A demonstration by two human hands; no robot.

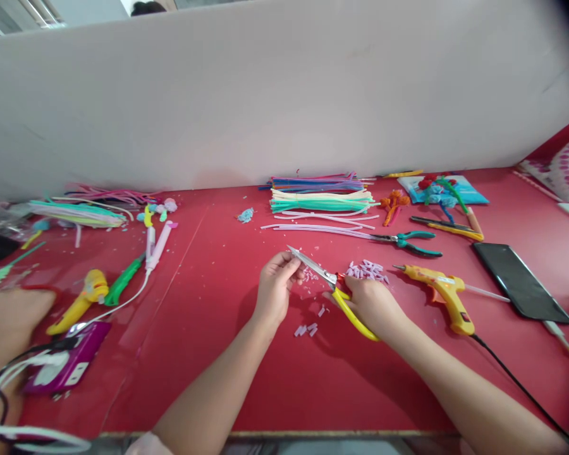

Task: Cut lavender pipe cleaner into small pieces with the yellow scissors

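Anything the left hand (pixel 274 285) pinches is too small to tell; the left edge crops a co-worker's arm (pixel 9 319).

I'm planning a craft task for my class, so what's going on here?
The right hand grips yellow-handled scissors, with the blades close to the left hand; whether that hand holds anything is hard to tell. Short lilac pieces lie in a pile by the right hand, and a few more lie nearer the person. A glue gun lies to the right, and fuzzy sticks lie at the back.
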